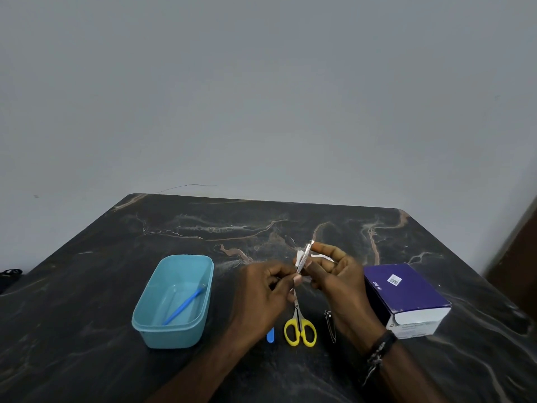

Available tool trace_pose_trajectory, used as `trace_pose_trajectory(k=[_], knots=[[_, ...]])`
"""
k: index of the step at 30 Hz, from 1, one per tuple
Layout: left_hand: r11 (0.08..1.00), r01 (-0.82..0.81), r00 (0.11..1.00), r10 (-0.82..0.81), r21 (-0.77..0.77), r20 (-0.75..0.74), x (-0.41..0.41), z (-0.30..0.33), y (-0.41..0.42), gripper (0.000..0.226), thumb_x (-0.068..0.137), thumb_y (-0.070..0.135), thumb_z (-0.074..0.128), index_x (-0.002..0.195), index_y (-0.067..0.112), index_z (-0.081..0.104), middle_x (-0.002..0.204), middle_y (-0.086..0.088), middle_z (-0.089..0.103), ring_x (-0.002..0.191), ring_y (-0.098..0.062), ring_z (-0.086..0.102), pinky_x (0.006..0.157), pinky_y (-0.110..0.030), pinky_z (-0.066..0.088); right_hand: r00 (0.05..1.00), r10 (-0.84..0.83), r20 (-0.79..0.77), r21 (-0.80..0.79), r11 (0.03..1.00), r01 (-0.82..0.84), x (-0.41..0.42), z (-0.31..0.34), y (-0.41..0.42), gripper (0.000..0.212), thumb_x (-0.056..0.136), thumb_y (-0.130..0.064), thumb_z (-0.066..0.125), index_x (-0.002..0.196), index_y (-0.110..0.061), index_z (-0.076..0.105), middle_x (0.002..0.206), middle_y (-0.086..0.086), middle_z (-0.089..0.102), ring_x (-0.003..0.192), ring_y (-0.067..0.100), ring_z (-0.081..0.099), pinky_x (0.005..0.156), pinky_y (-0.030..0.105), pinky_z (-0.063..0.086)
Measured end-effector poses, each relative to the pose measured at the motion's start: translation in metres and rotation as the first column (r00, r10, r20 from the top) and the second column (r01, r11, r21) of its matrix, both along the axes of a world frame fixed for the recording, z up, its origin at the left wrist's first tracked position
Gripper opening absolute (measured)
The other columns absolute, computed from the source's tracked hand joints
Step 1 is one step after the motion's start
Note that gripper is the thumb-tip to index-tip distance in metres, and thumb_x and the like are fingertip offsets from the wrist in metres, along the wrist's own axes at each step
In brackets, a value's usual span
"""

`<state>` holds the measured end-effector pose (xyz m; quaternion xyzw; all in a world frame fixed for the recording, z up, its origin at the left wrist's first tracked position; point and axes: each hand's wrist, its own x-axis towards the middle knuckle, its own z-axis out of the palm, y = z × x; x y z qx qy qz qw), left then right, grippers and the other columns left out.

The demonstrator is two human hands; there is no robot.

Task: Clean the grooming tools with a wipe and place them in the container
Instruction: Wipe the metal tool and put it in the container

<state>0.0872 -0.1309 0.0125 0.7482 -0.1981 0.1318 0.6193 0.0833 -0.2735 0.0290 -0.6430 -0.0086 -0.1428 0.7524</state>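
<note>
My left hand [266, 292] pinches the lower end of a thin metal nail file [305, 256], which points up and away. My right hand [337, 274] holds a small white wipe [318, 257] wrapped against the file's upper part. Both hands hover above the table's middle. Left of them stands a light blue plastic container [174, 301] with a blue stick-like tool [183, 306] lying inside. On the table below my hands lie yellow-handled scissors [299, 330], a metal nail clipper [330, 327] and a blue tool [270, 335] mostly hidden by my left wrist.
A purple and white box [406, 298] stands at the right, close to my right wrist. The dark marbled table [203, 228] ends at a grey wall behind. A dark object [10, 276] lies at the far left edge.
</note>
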Motion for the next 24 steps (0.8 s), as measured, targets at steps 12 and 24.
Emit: trace_pose_trajectory(k=[12,24], knots=[[0.999,0.038,0.998,-0.040,-0.033,-0.058,-0.0028,0.0000,-0.0025,0.012,0.086,0.005,0.069,0.079,0.015,0.073,0.069,-0.005,0.073,0.054,-0.017,0.069,0.056,-0.035,0.058,0.999,-0.031,-0.032,0.077,0.996,0.033,0.0034,-0.0009,-0.0058,0.030,0.084,0.001,0.069,0.111,-0.009,0.062,0.085,0.011,0.078,0.065,0.012,0.072,0.048,0.018,0.048],[0.995,0.067,0.988,-0.077,-0.080,-0.132,-0.0027,-0.0017,-0.0036,0.005,0.084,0.007,0.071,0.082,0.011,0.073,0.068,-0.004,0.073,0.054,-0.015,0.068,0.055,-0.027,0.057,0.996,-0.087,-0.013,0.165,0.982,0.088,0.0029,0.0023,-0.0061,0.029,0.082,0.004,0.070,0.107,-0.010,0.063,0.083,0.010,0.078,0.065,0.011,0.072,0.048,0.018,0.050]])
